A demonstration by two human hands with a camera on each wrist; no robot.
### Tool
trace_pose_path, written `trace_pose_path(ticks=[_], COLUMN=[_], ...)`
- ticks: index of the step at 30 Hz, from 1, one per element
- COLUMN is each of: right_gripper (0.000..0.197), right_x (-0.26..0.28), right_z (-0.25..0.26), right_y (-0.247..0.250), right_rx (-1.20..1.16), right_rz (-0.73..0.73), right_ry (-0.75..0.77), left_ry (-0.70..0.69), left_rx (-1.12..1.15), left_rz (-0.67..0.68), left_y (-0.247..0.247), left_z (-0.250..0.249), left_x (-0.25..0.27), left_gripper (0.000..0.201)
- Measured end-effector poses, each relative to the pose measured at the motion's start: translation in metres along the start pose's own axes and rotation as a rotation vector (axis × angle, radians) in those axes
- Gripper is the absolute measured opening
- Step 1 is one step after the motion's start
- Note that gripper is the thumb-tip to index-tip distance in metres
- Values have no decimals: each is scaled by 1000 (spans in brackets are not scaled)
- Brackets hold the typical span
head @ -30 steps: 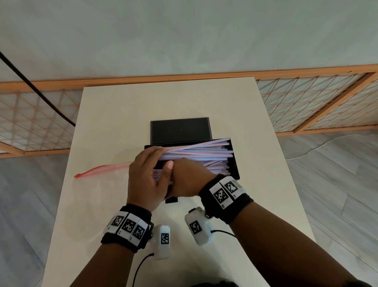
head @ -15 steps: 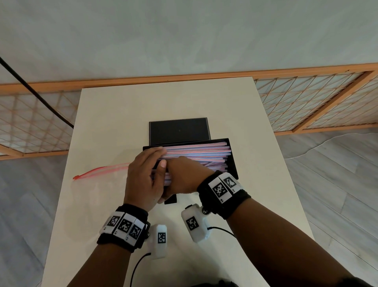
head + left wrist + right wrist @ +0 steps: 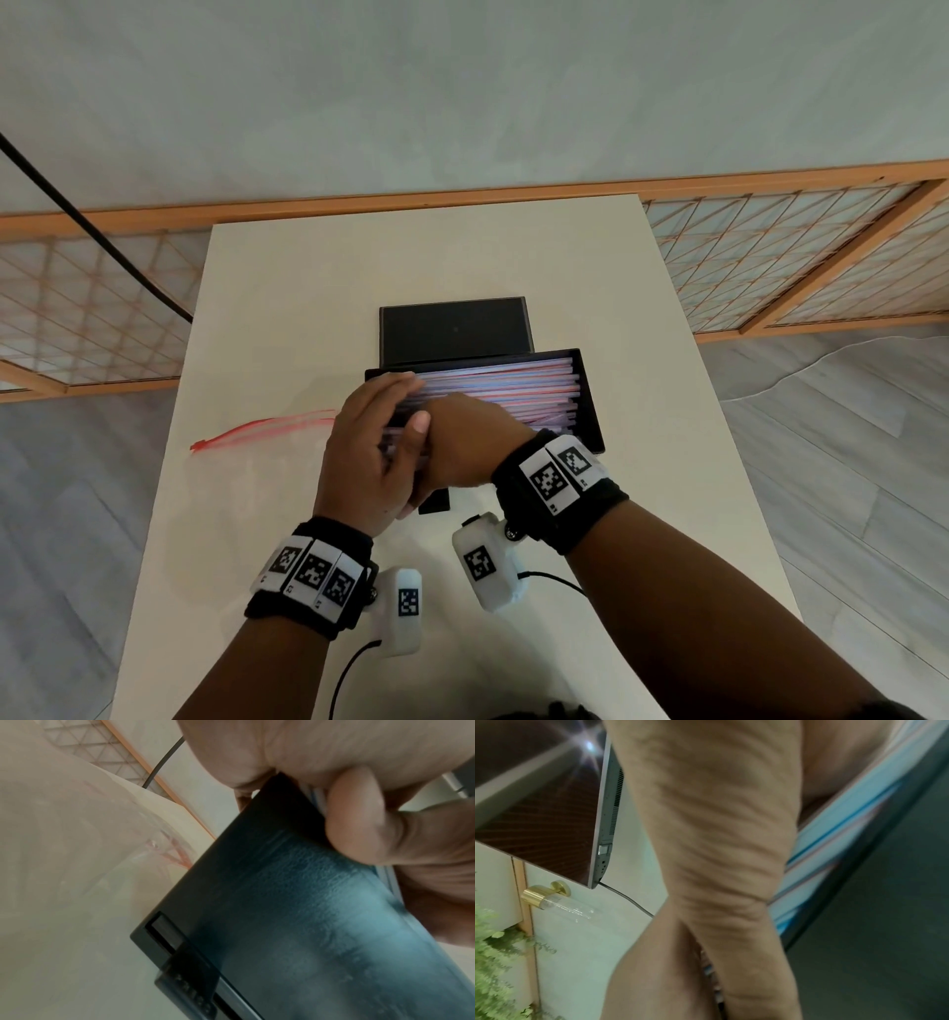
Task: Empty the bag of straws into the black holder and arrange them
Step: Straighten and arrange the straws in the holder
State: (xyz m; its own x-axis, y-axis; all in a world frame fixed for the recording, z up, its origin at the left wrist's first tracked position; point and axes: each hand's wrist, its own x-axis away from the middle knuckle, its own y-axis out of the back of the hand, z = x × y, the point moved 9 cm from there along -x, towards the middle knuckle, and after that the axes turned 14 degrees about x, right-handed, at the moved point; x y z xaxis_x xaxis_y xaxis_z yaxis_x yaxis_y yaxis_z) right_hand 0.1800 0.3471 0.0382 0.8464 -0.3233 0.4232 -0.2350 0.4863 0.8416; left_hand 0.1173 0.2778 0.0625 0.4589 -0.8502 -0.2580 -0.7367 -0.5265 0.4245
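Observation:
The black holder (image 3: pixel 590 411) stands in the middle of the table with its lid (image 3: pixel 454 329) open behind it. Pink and blue straws (image 3: pixel 503 388) lie lengthwise inside it. My left hand (image 3: pixel 369 437) wraps the straws' left ends, fingers over the far side and thumb (image 3: pixel 418 422) on the near side. In the left wrist view that thumb (image 3: pixel 359 821) curls over the holder's rim (image 3: pixel 282 902). My right hand (image 3: pixel 462 442) lies on the near straws, its fingers hidden behind the left hand. The right wrist view shows straws (image 3: pixel 847 821) beside its palm.
The clear bag with a red zip (image 3: pixel 257 434) lies flat on the table (image 3: pixel 308 308) left of the holder. A wooden lattice rail (image 3: pixel 770 267) runs behind the table, and a black cable (image 3: pixel 102 241) hangs at the back left.
The straws' right ends, raised above the holder's rim a second ago, have dropped and now lie flat inside it. Both hands have stayed at the left end.

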Motion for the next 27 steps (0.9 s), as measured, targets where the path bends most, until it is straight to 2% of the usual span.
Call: trace_pose_path(ticks=[8, 16, 21, 27], right_gripper=[86, 86, 85, 89], right_x=[1, 6, -1, -2], right_z=[-1, -8, -12, -10], right_y=[2, 8, -7, -3], right_rx=[39, 84, 84, 152], right_rz=[-6, 1, 63, 24], right_ry=[3, -13, -27, 0], left_ry=[23, 16, 20, 11], left_rx=[51, 42, 20, -23], left_rz=[-19, -11, 3, 27], left_y=[-1, -5, -7, -7], left_z=[6, 10, 14, 16], left_x=[4, 8, 10, 13], left_gripper=[44, 45, 45, 47])
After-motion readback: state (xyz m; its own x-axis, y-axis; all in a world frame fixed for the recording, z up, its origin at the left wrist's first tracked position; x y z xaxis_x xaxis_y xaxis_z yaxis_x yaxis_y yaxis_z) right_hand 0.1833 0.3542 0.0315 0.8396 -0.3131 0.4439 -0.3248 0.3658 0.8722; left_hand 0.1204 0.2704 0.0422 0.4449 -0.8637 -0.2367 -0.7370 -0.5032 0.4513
